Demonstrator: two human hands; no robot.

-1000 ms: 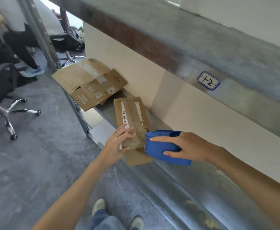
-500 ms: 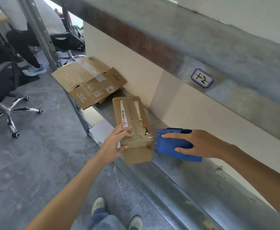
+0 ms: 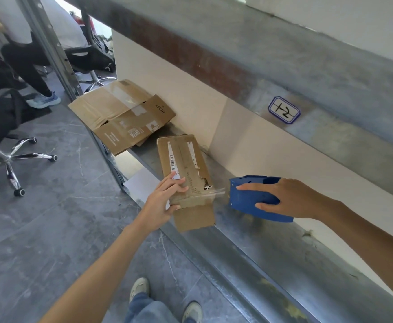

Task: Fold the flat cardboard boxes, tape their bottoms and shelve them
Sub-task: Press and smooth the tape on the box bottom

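Observation:
A small folded cardboard box lies on the metal shelf, its near end overhanging the shelf's front edge. My left hand holds its near left edge, fingers on top and thumb below. My right hand grips a blue tape dispenser just right of the box. A strip of clear tape runs across the box's near end, with a loose end sticking out toward the dispenser. Flat cardboard boxes lie further left on the shelf, hanging over its edge.
An upper shelf beam with a label hangs overhead. A steel upright stands at the left. Office chairs and a seated person's legs are on the grey floor. My shoes show below.
My right hand has drawn the dispenser further right, away from the box, leaving tape across the box's near end. My left hand stays on the box.

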